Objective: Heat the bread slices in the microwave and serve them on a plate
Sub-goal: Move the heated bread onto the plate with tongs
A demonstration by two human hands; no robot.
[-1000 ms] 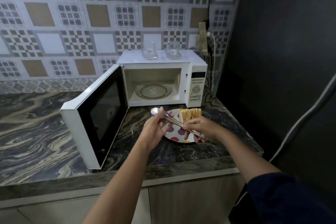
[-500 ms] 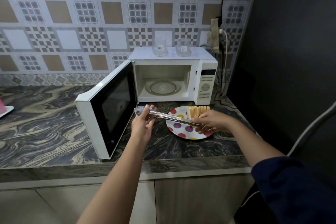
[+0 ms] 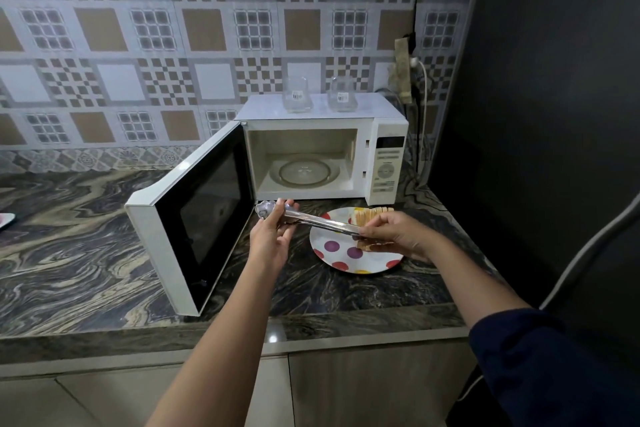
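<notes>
Tongs (image 3: 322, 222) of bright metal lie level between your two hands, just above the table (image 3: 86, 253) in front of the microwave (image 3: 388, 135). Your left hand (image 3: 273, 236) curls its fingers round the scalloped end, which points toward 10 o'clock, and your right hand (image 3: 394, 232) pinches the other end, toward 4 o'clock, so both hands are closed on the same tool. The bread slices (image 3: 367, 213) stand on edge in a row at the 1 o'clock part of the plate (image 3: 346, 253), a white one with coloured dots, and your right hand partly covers them. I cannot tell whether that hand touches the bread. The plate rests on the table at 5 o'clock from the microwave's opening. The microwave door (image 3: 194, 218) is swung wide out toward 8 o'clock, and the glass turntable (image 3: 304, 172) inside is bare. Two clear glasses (image 3: 297, 95) stand side by side on top of the microwave.
</notes>
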